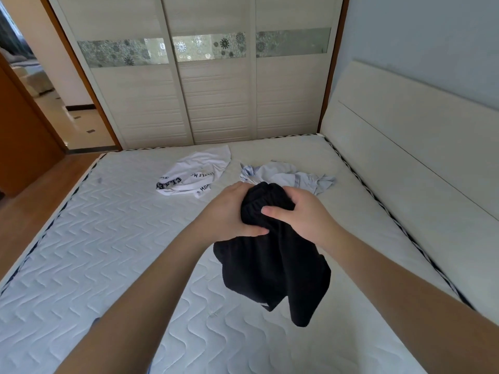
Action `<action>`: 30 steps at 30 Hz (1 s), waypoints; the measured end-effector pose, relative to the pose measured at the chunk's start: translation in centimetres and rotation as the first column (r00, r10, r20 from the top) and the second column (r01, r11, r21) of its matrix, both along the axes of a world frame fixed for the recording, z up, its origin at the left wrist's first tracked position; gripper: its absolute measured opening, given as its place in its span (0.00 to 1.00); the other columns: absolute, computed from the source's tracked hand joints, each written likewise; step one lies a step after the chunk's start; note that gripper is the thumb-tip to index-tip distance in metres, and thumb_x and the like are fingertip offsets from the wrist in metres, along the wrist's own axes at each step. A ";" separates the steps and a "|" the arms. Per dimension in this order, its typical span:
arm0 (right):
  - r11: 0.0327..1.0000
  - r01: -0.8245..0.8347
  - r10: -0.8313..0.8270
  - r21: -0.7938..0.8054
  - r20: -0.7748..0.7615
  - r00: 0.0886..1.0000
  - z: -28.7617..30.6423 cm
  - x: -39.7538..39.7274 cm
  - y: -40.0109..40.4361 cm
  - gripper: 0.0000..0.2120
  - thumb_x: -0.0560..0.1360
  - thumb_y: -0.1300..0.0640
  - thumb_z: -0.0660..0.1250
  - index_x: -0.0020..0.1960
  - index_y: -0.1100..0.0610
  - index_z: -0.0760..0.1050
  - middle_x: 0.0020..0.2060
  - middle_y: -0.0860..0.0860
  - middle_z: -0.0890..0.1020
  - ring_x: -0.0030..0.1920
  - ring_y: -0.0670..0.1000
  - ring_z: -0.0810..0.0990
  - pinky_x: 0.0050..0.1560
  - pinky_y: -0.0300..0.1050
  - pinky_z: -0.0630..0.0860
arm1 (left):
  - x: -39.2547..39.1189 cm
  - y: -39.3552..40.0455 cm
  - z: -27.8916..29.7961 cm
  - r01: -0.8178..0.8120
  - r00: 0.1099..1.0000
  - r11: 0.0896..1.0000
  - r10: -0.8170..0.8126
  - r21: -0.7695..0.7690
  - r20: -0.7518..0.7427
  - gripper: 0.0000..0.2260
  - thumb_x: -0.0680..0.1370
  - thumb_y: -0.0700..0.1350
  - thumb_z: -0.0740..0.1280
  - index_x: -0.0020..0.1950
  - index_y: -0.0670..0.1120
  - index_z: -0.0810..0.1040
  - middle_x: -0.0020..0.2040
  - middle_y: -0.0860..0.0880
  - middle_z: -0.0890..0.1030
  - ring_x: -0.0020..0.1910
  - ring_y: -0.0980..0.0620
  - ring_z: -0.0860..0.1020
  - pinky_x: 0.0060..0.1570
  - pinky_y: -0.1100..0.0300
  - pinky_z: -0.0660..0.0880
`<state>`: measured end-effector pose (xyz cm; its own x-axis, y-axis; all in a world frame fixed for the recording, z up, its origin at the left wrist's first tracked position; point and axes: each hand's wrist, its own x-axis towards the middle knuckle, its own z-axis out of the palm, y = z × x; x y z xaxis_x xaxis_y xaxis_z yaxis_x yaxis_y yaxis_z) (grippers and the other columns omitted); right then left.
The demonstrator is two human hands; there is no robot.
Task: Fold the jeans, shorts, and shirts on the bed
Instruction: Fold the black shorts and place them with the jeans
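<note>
Black shorts (pixel 272 268) hang bunched above the middle of the bed (pixel 94 238), held up by both hands at the waistband. My left hand (pixel 226 211) grips the waistband from the left and my right hand (pixel 299 211) grips it from the right, thumb across the front. The legs dangle down toward the mattress. Further back lies a crumpled white shirt with black lettering (pixel 194 171). To its right lies a rumpled light blue shirt (pixel 291 175), partly hidden behind my hands.
A padded white headboard (pixel 405 157) runs along the bed's right side. Sliding wardrobe doors (pixel 216 90) stand just beyond the far edge. Wooden floor (pixel 32 201) and an open doorway (pixel 54 98) lie to the left.
</note>
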<state>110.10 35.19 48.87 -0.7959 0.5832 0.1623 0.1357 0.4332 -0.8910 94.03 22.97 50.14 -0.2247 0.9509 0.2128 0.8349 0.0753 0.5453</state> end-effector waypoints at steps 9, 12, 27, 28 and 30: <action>0.993 0.116 -0.114 -0.030 0.043 0.992 -1.6 1.2 -0.1 0.26 0.63 0.34 0.70 0.50 0.54 0.81 0.44 0.49 0.85 0.47 0.48 0.84 0.51 0.51 0.81 | -0.3 1.4 -0.3 0.108 0.991 0.985 -0.117 -0.137 -0.060 0.18 0.68 0.52 0.75 0.53 0.56 0.71 0.40 0.58 0.79 0.43 0.54 0.79 0.41 0.58 0.75; 0.989 0.089 -0.081 -0.118 0.072 0.994 -3.0 2.0 0.2 0.21 0.67 0.34 0.68 0.52 0.47 0.79 0.46 0.45 0.85 0.48 0.44 0.83 0.48 0.43 0.78 | -0.4 2.1 -0.2 0.109 0.983 0.976 -0.133 -0.186 -0.125 0.15 0.68 0.52 0.75 0.47 0.55 0.71 0.40 0.56 0.79 0.42 0.53 0.78 0.42 0.55 0.76; 0.711 0.341 -0.189 -0.615 0.300 0.935 -15.0 9.7 8.5 0.15 0.81 0.50 0.61 0.64 0.56 0.76 0.62 0.56 0.79 0.62 0.56 0.77 0.65 0.50 0.68 | 1.4 6.6 4.0 0.109 0.972 0.976 -0.144 -0.188 -0.188 0.13 0.67 0.51 0.77 0.37 0.57 0.72 0.34 0.58 0.78 0.39 0.62 0.76 0.37 0.68 0.69; 0.699 0.353 -0.182 -0.622 0.323 0.929 -15.5 10.2 9.2 0.18 0.82 0.48 0.60 0.66 0.56 0.73 0.63 0.54 0.78 0.64 0.55 0.75 0.68 0.51 0.66 | 1.8 7.1 4.5 0.107 0.970 0.978 -0.143 -0.180 -0.198 0.12 0.67 0.51 0.77 0.39 0.55 0.74 0.35 0.56 0.78 0.40 0.60 0.75 0.38 0.68 0.69; 0.679 0.391 -0.176 -0.622 0.378 0.909 -16.7 10.8 10.8 0.23 0.81 0.42 0.58 0.69 0.56 0.69 0.65 0.52 0.75 0.66 0.53 0.73 0.73 0.55 0.61 | 2.6 8.3 5.7 0.104 0.968 0.982 -0.136 -0.159 -0.212 0.11 0.68 0.50 0.77 0.41 0.53 0.75 0.37 0.55 0.78 0.42 0.61 0.75 0.39 0.70 0.69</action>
